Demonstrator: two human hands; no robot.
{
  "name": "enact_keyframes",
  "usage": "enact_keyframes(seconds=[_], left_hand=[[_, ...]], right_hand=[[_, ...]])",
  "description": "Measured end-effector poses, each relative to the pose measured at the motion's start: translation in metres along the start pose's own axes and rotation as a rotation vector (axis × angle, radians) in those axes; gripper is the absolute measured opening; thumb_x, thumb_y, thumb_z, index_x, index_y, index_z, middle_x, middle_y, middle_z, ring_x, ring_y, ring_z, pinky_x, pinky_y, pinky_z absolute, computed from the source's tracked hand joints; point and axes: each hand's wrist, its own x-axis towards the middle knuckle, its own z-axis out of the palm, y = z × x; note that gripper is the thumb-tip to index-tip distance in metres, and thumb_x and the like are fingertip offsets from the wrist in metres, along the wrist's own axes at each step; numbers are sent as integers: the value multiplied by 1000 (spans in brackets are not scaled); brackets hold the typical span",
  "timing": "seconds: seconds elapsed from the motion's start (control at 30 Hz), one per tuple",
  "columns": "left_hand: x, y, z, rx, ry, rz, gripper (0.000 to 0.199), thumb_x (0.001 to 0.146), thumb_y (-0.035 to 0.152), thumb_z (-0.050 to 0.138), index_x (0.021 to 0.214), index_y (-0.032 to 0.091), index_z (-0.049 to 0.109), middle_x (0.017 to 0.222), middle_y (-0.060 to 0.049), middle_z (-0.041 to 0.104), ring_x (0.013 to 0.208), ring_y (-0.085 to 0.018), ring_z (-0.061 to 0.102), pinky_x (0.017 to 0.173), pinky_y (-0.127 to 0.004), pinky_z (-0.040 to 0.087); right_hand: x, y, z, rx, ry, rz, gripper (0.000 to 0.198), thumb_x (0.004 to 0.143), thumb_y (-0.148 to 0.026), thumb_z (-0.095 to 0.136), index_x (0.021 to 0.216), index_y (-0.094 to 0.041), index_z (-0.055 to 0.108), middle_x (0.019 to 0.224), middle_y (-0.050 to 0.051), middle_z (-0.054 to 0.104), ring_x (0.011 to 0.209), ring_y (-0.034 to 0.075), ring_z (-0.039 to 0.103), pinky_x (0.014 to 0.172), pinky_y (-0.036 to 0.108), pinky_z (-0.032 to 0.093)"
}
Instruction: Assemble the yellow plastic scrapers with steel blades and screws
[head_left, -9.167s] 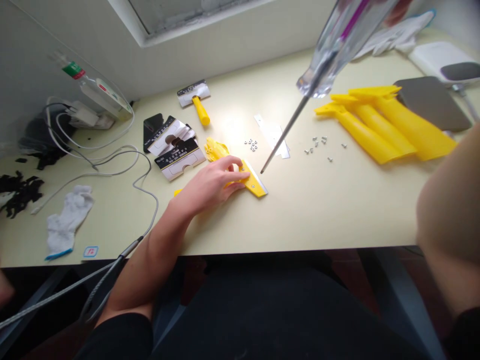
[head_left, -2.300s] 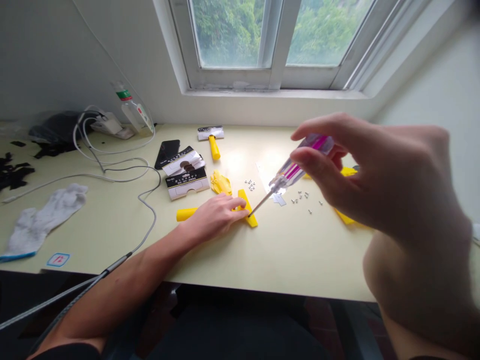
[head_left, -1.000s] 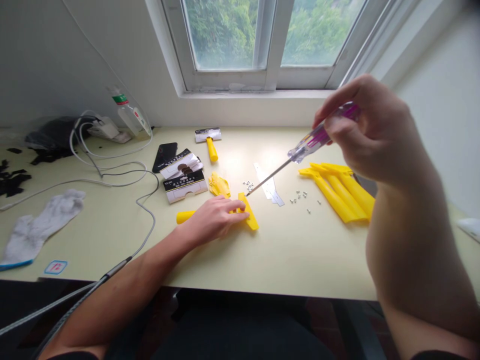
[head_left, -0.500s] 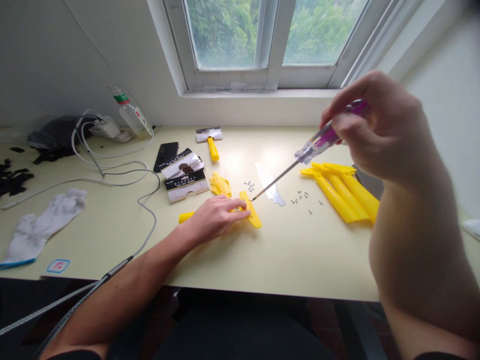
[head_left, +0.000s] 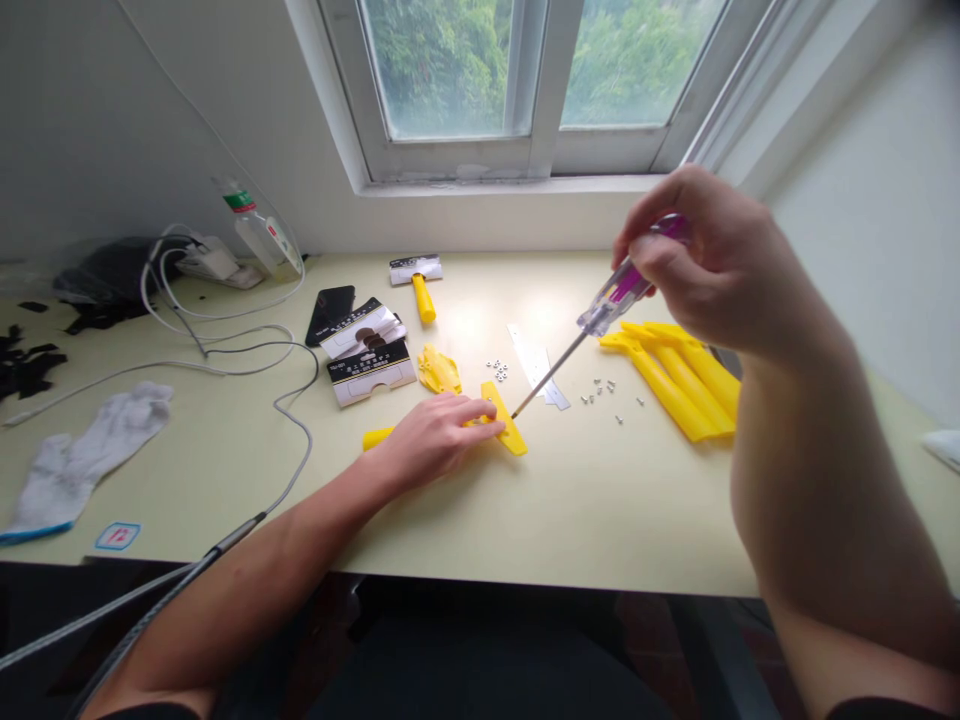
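Observation:
My left hand (head_left: 450,432) is closed on a yellow plastic scraper (head_left: 513,432), pressing it to the table near its flat head. The scraper's handle end shows behind my wrist; its middle is hidden under my palm. My right hand (head_left: 690,265) grips a screwdriver (head_left: 604,305) with a clear and purple handle, held at a slant. Its tip meets the scraper head, where a screw is too small to make out. Just beyond lie several small nuts (head_left: 497,370) and thin metal blades (head_left: 534,360). Several loose screws (head_left: 598,392) are scattered to the right.
Several yellow handles (head_left: 675,385) are stacked at right. Yellow plastic pieces (head_left: 439,370), printed cards (head_left: 371,372), a dark phone (head_left: 330,315) and a carded scraper (head_left: 424,298) lie farther back. Cables (head_left: 307,440), a glove (head_left: 94,450) and a bottle (head_left: 266,235) occupy the left.
My right hand has moved down and left with the screwdriver, whose tip has shifted from the upper edge to the middle of the scraper head. My left hand keeps its hold.

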Motion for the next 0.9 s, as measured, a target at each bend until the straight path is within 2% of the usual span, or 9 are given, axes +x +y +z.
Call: enact_keyframes(seconds=[0.13,0.5,0.7,0.9], left_hand=[[1,1,1,14,-33,14,24,97,13,46,107,20,66,105,-6,71,84,-15,67,72,-30,54],[1,1,1,20,-64,11,26,98,14,44,107,20,67,107,-7,70,87,-15,67,74,-30,52],[2,1,1,-3,-63,9,25,97,13,46,107,19,67,107,-7,71,89,-17,67,76,-31,53],[1,1,1,-25,-68,-1,27,97,13,43,108,20,67,106,-8,70,88,-16,67,75,-31,54]], right_hand=[[1,-1,-1,0,20,6,15,86,-14,50,92,-26,56,76,2,61,68,19,63,62,37,54],[1,-2,0,-3,88,-13,12,88,-18,49,92,-27,55,81,3,62,71,21,62,64,40,55],[1,-5,6,-33,57,-26,14,89,-20,45,92,-30,55,82,3,61,72,21,61,69,43,54],[0,-9,6,-15,34,-45,15,84,-16,50,91,-28,54,83,3,61,73,21,62,67,41,53]])
